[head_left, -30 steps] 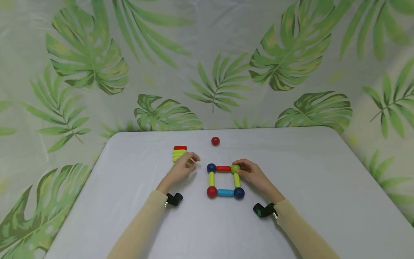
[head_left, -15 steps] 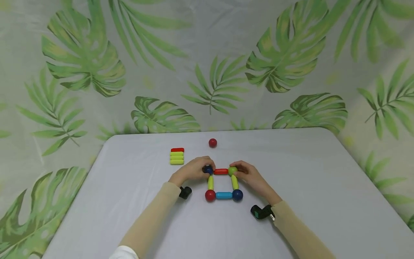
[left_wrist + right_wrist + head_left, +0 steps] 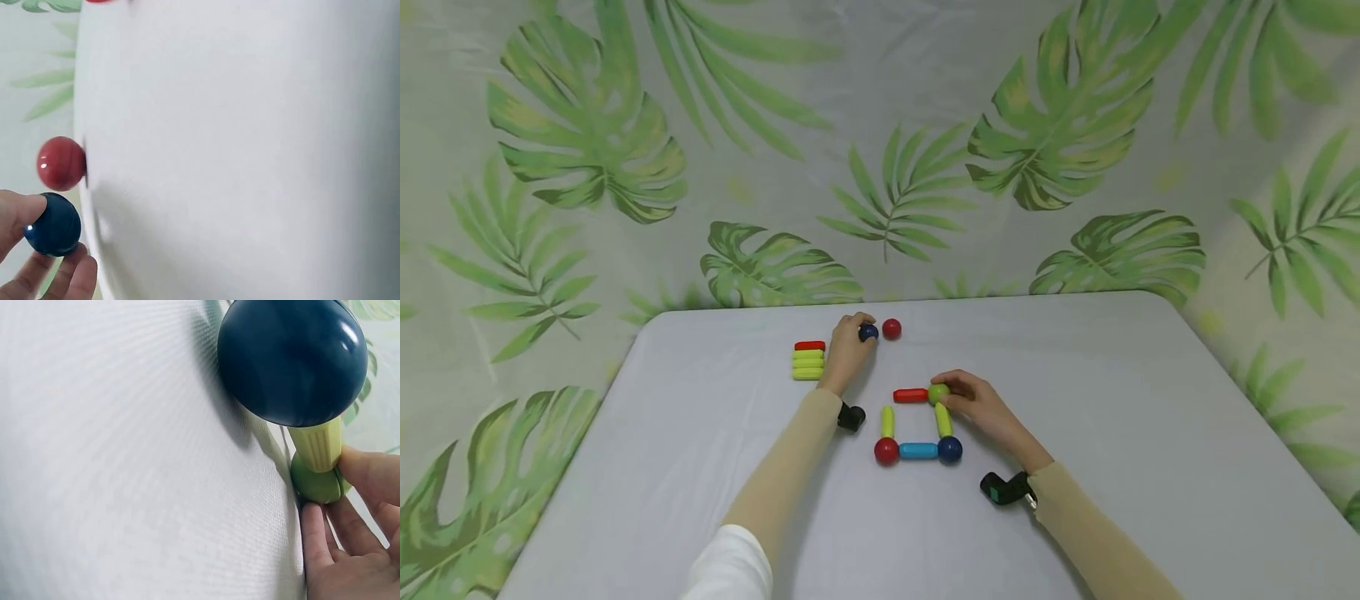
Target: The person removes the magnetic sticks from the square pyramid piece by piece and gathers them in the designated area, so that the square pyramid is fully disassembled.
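Observation:
My left hand (image 3: 849, 354) pinches a dark blue ball (image 3: 54, 225) between thumb and fingers, just left of a loose red ball (image 3: 892, 329) near the table's back edge. With my right hand (image 3: 981, 404) I hold the green ball (image 3: 937, 394) at the back right corner of a figure of balls and sticks. A red stick (image 3: 911, 396) points left from the green ball, its left end free. A yellow stick (image 3: 943, 420) joins green to a second blue ball (image 3: 950, 450). Along the front, a light blue stick (image 3: 918, 451) runs to another red ball (image 3: 886, 451), from which a second yellow stick (image 3: 887, 422) points back.
Left of my left hand lies a row of yellow sticks (image 3: 808, 364) with one red stick (image 3: 810, 346) behind it. The white table (image 3: 1075, 358) ends at a leaf-patterned cloth (image 3: 895, 183) at the back. Each wrist carries a small black camera (image 3: 851, 417).
My left hand came to the back left corner, gripped the blue ball there and took it off, carrying it back beside the loose red ball. The right hand stays at the green ball.

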`<state>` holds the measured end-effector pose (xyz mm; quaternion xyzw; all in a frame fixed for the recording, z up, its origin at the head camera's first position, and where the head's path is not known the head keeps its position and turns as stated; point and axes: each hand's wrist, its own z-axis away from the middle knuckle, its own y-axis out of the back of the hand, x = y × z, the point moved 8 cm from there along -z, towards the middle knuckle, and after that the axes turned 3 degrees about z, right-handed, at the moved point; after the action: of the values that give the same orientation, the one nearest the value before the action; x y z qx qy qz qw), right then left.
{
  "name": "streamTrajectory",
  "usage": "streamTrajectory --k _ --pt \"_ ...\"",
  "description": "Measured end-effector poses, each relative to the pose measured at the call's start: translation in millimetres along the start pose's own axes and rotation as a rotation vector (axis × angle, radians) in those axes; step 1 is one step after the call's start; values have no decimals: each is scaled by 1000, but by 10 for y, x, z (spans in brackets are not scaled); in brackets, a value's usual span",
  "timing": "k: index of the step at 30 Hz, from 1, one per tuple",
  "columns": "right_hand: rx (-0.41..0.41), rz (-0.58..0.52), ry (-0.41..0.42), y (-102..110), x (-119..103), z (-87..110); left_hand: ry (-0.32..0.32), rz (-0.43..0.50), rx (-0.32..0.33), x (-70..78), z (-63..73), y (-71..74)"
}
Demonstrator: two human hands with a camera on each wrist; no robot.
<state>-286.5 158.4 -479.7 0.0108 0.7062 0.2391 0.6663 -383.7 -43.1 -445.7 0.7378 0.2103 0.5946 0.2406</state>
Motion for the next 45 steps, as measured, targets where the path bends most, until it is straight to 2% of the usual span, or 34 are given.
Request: streamTrajectory --k 7,10,13,15,16,19,21,23,26,30,35,39,42,45 --pt "-2 12 10 -30 -22 -8 7 -29 -1 -65 -78 -47" --pt "2 12 10 -21 -23 -7 -11 -33 -13 -26 -21 1" --pt "0 21 2 -8 -24 2 -78 9 -36 73 110 74" --pt "3 28 -4 7 -21 9 -142 73 -112 158 235 73" --pt "7 33 -7 17 -21 14 -173 99 -172 194 303 46" --pt "8 44 7 40 -29 24 -232 150 -398 268 528 -111" --pt "14 34 3 56 -21 20 -244 128 -519 281 663 -226" --pt "7 28 17 57 -19 16 -249 76 -572 281 745 -313" --pt "5 10 21 56 -7 7 -273 -17 -561 310 779 -390" --pt "-1 0 29 40 -15 5 -295 -104 -513 373 742 -451" --pt "-15 -16 19 20 -131 29 -244 -160 -477 375 705 -458" --pt "-18 -4 16 10 -194 48 -199 -154 -409 325 703 -316" --pt "-9 12 14 11 -129 38 -192 -72 -360 253 709 -135" --pt "-7 10 20 -2 -45 5 -182 4 -297 114 734 120"
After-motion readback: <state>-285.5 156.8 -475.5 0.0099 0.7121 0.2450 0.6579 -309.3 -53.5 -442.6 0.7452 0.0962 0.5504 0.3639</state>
